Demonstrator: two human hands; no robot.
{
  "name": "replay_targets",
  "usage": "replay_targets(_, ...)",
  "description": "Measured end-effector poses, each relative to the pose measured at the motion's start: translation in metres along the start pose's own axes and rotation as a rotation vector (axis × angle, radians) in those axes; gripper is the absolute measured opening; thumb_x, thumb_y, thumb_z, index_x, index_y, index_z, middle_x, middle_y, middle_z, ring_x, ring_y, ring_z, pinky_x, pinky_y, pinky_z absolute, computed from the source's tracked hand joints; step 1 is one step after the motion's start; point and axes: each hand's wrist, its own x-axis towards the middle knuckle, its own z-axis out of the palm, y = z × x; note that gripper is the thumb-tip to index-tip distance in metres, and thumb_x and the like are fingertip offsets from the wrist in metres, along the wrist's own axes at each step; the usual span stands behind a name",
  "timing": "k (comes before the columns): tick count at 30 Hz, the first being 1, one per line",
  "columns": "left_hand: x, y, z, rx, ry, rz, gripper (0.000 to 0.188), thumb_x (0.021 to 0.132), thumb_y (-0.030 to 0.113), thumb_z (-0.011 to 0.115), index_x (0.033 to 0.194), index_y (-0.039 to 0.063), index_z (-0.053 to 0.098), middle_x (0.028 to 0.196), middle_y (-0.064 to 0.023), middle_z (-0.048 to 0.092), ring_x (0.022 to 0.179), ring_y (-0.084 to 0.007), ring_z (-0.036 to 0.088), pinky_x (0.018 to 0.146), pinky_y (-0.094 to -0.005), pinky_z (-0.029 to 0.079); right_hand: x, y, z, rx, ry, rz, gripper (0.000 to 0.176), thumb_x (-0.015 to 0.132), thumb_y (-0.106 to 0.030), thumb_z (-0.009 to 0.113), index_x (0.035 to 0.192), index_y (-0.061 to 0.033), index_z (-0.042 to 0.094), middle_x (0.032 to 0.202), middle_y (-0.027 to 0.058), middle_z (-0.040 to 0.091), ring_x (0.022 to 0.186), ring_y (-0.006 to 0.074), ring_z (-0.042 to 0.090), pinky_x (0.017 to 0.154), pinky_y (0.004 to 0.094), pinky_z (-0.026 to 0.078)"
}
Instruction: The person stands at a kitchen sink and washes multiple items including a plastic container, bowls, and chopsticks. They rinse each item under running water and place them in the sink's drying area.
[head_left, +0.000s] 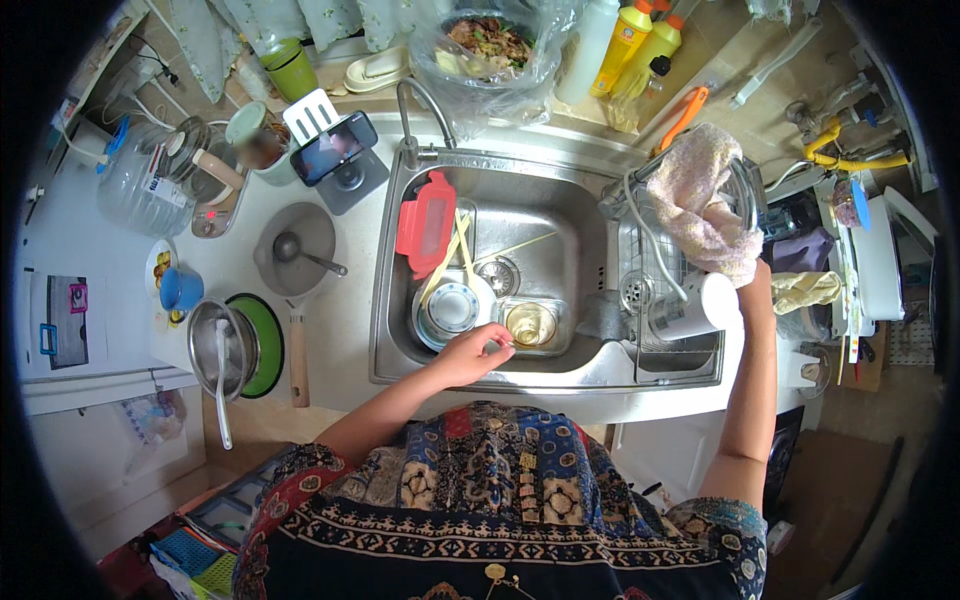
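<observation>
My left hand (472, 357) hovers at the sink's front edge with fingers loosely curled and no object visible in them. Just beyond it are stacked bowls (453, 307), and to their right a rectangular clear container holds a round glass dish (532, 325). Yellowish chopsticks (450, 257) lean across the bowls beside a red lid (427, 225). At the right, my right hand (752, 279) reaches up to a pinkish cloth (694, 187) draped over the drying rack. The cloth hides its fingers, so its grip cannot be seen. Close by, a white cup (705, 306) lies on its side.
The faucet (424, 112) arches behind the steel sink (540, 165). A phone (334, 148) stands on the left counter near a grey pan (295, 247) with a ladle and a metal strainer (217, 352). A bagged bowl of food scraps (491, 52) and yellow bottles (622, 49) line the back ledge.
</observation>
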Motion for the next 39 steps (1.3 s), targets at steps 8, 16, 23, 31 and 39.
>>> replay_targets(8, 0.009, -0.019, 0.018, -0.035, -0.075, -0.094, 0.026, 0.083, 0.024, 0.055, 0.099, 0.005, 0.05, 0.092, -0.0038, 0.054, 0.055, -0.008, 0.048, 0.048, -0.0228, 0.041, 0.026, -0.119, 0.037, 0.052, 0.004, -0.281, 0.02, 0.069, -0.018, 0.061, 0.084, -0.0048, 0.061, 0.082, 0.0186, 0.06, 0.078, 0.0339, 0.058, 0.068, 0.0376, 0.046)
replay_targets(16, 0.0, -0.038, 0.015, -0.06, 0.004, -0.192, 0.027, 0.082, 0.024, 0.056, 0.101, 0.005, 0.049, 0.092, -0.0037, 0.054, 0.056, -0.0078, 0.048, 0.047, -0.0223, 0.042, 0.051, -0.083, 0.108, 0.397, -0.197, 0.201, 0.041, 0.068, -0.026, 0.066, 0.102, -0.0064, 0.052, 0.078, 0.0078, 0.06, 0.063, 0.0179, 0.058, 0.058, 0.0295, 0.045)
replay_targets(23, -0.008, -0.051, 0.015, -0.203, 0.055, -0.386, 0.026, 0.083, 0.026, 0.054, 0.099, 0.006, 0.05, 0.09, -0.0019, 0.054, 0.054, -0.0075, 0.047, 0.046, -0.0212, 0.041, 0.088, -0.085, 0.198, 1.449, 0.046, 0.27, 0.034, 0.082, -0.025, 0.05, 0.109, -0.0042, 0.046, 0.106, 0.0066, 0.052, 0.08, 0.0125, 0.052, 0.064, 0.0283, 0.044)
replay_targets(31, 0.035, -0.072, 0.016, -0.524, 0.137, -0.497, 0.031, 0.084, 0.029, 0.051, 0.105, 0.006, 0.049, 0.097, -0.0051, 0.055, 0.077, -0.014, 0.055, 0.064, -0.0271, 0.046, 0.048, -0.123, 0.215, 1.071, 0.441, -0.04, 0.029, 0.082, -0.01, 0.048, 0.108, 0.0024, 0.04, 0.094, 0.0099, 0.051, 0.089, 0.0188, 0.049, 0.081, 0.03, 0.038)
replay_targets(39, 0.166, -0.076, 0.038, -1.141, 0.164, -0.418, 0.027, 0.084, 0.028, 0.049, 0.102, 0.008, 0.053, 0.101, -0.009, 0.058, 0.093, -0.0198, 0.055, 0.082, -0.0346, 0.044, 0.018, -0.166, 0.264, 2.187, -0.454, 0.873, 0.023, 0.087, -0.024, 0.039, 0.086, -0.0046, 0.05, 0.079, 0.0071, 0.057, 0.074, 0.0209, 0.058, 0.07, 0.036, 0.051)
